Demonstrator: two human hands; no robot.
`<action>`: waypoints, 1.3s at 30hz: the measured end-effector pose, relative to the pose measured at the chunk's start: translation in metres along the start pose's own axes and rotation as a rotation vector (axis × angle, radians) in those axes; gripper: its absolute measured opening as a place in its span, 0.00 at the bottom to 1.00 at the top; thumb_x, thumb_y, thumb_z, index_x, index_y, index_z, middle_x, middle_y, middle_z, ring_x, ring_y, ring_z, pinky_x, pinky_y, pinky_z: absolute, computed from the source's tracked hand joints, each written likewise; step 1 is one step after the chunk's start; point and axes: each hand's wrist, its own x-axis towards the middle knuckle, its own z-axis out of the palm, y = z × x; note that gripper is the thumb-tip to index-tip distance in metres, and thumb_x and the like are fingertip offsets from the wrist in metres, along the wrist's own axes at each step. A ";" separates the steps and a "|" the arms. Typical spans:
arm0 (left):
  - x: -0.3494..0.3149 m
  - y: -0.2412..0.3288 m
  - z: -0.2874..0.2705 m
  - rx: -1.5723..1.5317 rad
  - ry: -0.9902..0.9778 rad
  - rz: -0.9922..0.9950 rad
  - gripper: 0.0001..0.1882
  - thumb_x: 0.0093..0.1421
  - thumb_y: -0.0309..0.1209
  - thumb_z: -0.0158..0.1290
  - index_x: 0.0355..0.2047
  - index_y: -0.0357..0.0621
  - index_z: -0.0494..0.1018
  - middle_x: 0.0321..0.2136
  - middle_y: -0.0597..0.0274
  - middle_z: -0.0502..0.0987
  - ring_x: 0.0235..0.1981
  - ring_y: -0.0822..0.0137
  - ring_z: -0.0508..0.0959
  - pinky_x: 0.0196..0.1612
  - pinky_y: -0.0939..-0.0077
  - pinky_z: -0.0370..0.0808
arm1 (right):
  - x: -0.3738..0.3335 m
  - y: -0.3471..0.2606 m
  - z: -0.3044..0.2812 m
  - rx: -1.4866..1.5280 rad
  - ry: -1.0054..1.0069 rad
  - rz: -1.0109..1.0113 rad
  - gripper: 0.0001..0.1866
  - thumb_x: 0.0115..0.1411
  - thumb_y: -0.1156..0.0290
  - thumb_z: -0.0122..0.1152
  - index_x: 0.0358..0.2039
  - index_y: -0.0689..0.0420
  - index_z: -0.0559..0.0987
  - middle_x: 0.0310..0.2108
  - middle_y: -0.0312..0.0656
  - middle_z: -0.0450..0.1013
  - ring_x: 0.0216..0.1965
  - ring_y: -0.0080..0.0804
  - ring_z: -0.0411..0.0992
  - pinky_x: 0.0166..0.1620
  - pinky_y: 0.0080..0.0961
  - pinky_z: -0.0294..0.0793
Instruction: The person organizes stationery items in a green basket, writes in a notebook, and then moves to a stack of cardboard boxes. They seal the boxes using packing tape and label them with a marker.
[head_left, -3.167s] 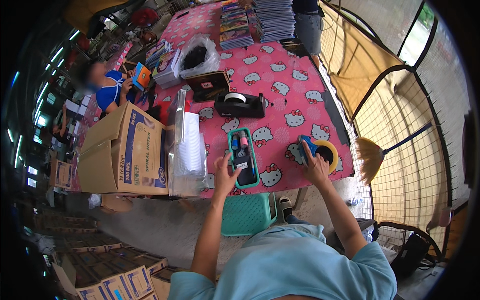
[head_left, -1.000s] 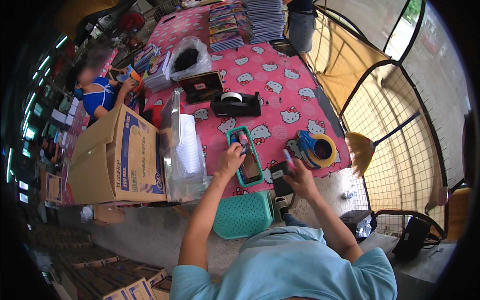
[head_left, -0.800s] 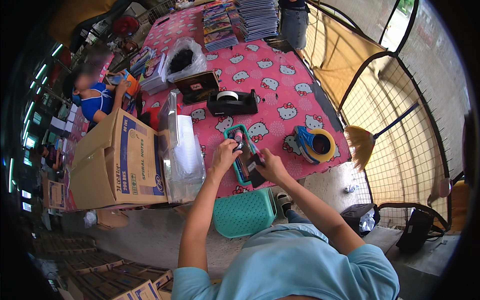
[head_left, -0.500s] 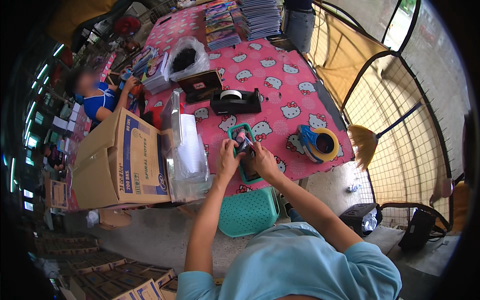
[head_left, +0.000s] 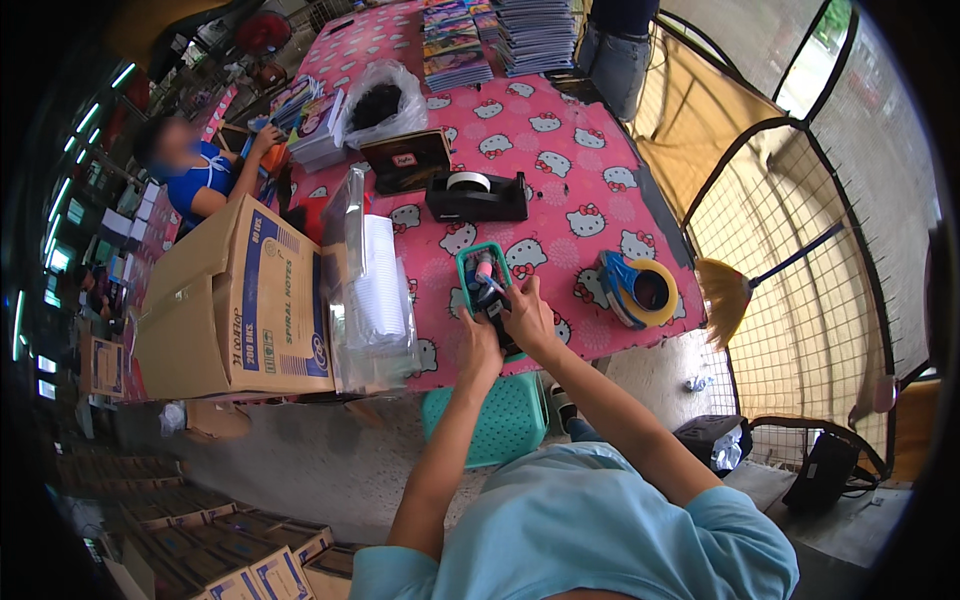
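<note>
A small green plastic basket [head_left: 505, 262] rests near the table's front edge, holding a pink-and-grey item [head_left: 484, 268] and several dark things too small to name. My left hand [head_left: 482, 345] is over the basket's near part, fingers curled by a dark object that I cannot make out. Beside it, my right hand [head_left: 530, 318] reaches in from the right with thumb and fingers pinched together. A slim pale piece [head_left: 492, 286] shows at its fingertips. My fingers partly hide the basket's contents.
A black tape dispenser [head_left: 477, 203] stands beyond the basket. Right of it lies a blue dispenser with a yellowish tape roll [head_left: 652, 291]. A clear-wrapped stack of white items [head_left: 380, 285] and a cardboard carton [head_left: 280, 300] stand left. A teal stool [head_left: 495, 420] is below. Another person [head_left: 200, 190] sits far left.
My left hand has slid from the basket's left rim toward its near part. The right hand is still at the basket, its fingers slightly shifted. The view has shifted slightly.
</note>
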 end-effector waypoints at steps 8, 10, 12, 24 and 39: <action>0.005 -0.038 0.024 -0.152 0.177 0.183 0.27 0.41 0.29 0.63 0.42 0.29 0.68 0.58 0.24 0.50 0.53 0.38 0.67 0.50 0.59 0.71 | -0.002 0.024 -0.002 0.000 0.031 -0.208 0.24 0.40 0.66 0.71 0.39 0.54 0.74 0.41 0.49 0.63 0.31 0.51 0.73 0.27 0.40 0.75; 0.000 -0.033 0.021 -0.221 0.244 0.167 0.22 0.43 0.28 0.61 0.38 0.29 0.71 0.59 0.25 0.51 0.54 0.39 0.65 0.50 0.60 0.70 | -0.006 0.030 0.001 0.008 0.018 -0.196 0.26 0.41 0.64 0.71 0.42 0.53 0.75 0.41 0.48 0.63 0.33 0.50 0.73 0.30 0.39 0.75; -0.004 -0.032 0.023 -0.279 0.326 0.149 0.18 0.44 0.27 0.59 0.36 0.30 0.73 0.59 0.27 0.50 0.55 0.39 0.65 0.50 0.60 0.70 | -0.010 0.031 0.002 0.001 -0.004 -0.190 0.27 0.41 0.62 0.71 0.44 0.52 0.75 0.41 0.48 0.63 0.34 0.49 0.73 0.31 0.39 0.75; -0.012 -0.033 0.036 -0.311 0.462 0.152 0.17 0.46 0.27 0.60 0.38 0.38 0.75 0.61 0.32 0.51 0.58 0.42 0.62 0.55 0.59 0.64 | -0.013 0.026 -0.018 -0.192 -0.267 -0.198 0.29 0.46 0.57 0.66 0.51 0.47 0.73 0.40 0.53 0.64 0.31 0.49 0.73 0.32 0.39 0.75; -0.009 -0.009 0.037 -0.324 0.396 0.161 0.42 0.42 0.33 0.66 0.54 0.42 0.53 0.60 0.26 0.41 0.60 0.30 0.50 0.57 0.47 0.61 | 0.109 -0.007 0.002 -0.427 -0.337 -0.249 0.17 0.45 0.59 0.65 0.35 0.51 0.81 0.40 0.50 0.71 0.39 0.45 0.74 0.39 0.35 0.76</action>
